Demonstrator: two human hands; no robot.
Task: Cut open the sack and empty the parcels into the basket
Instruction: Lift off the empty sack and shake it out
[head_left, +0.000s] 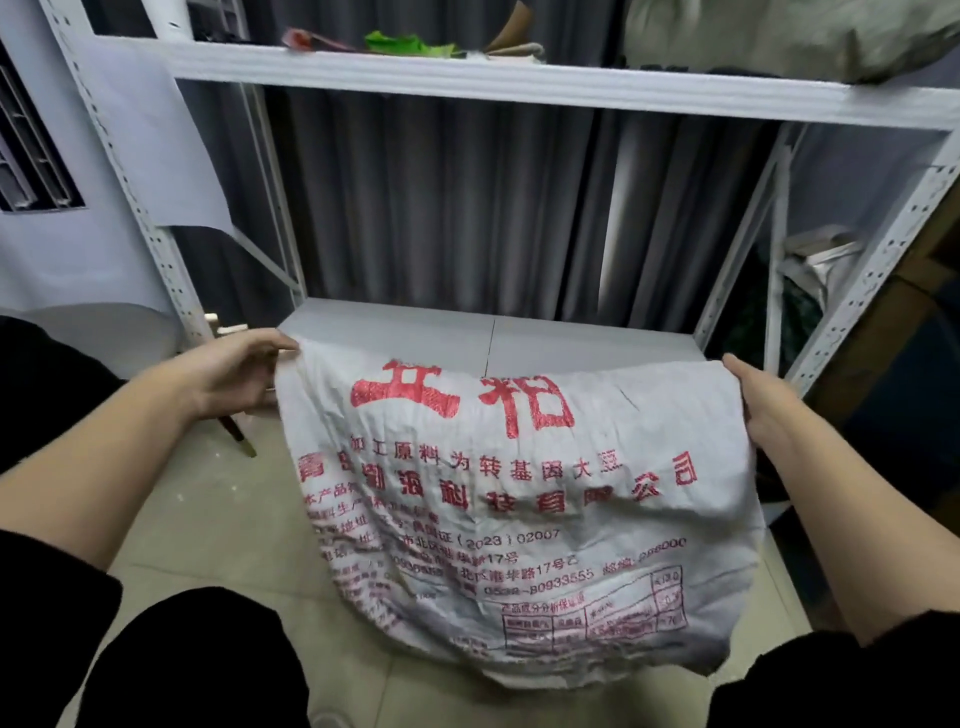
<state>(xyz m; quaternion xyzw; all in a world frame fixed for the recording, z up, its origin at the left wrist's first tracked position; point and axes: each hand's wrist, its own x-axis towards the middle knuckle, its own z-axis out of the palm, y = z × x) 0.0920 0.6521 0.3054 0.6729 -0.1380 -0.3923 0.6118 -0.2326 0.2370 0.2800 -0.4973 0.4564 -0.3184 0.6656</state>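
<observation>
Shelf rack (519, 93) ahead, lower board (467, 332) bare behind sack, likely resting spot.

Sack (498, 499) hangs between my hands above floor (208, 519), printed side toward me, top edge stretched wide. Looks limp and flat, so I judge parcels already out; basket not in view.

Left hand (244, 374) pinches top left corner, right hand (758, 400) grips top right corner: held apart to keep cloth spread, probably for folding or laying on board.
</observation>
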